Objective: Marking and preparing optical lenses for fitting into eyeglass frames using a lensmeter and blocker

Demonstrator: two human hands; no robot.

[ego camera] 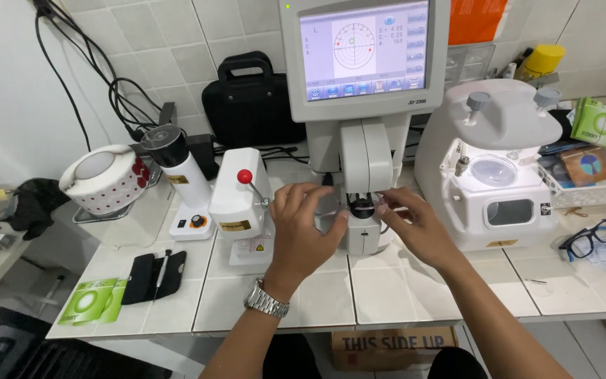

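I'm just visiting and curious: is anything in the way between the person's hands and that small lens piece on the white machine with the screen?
Nothing visible. The left hand and the right hand are both already at the lens piece on the machine's rest, one on each side. The nearby white device with the red knob stands off to the left.

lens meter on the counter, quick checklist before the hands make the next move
1. Lens seated on the lens meter support: a lens sits there, seating cannot tell.
2. Left hand steadying it: fingertips at the support, ok.
3. Right hand on the other side: ok.
4. Screen lit, target rings showing: ok.
5. Centring of the target: cannot tell.
6. Black glasses away from the hands: ok.
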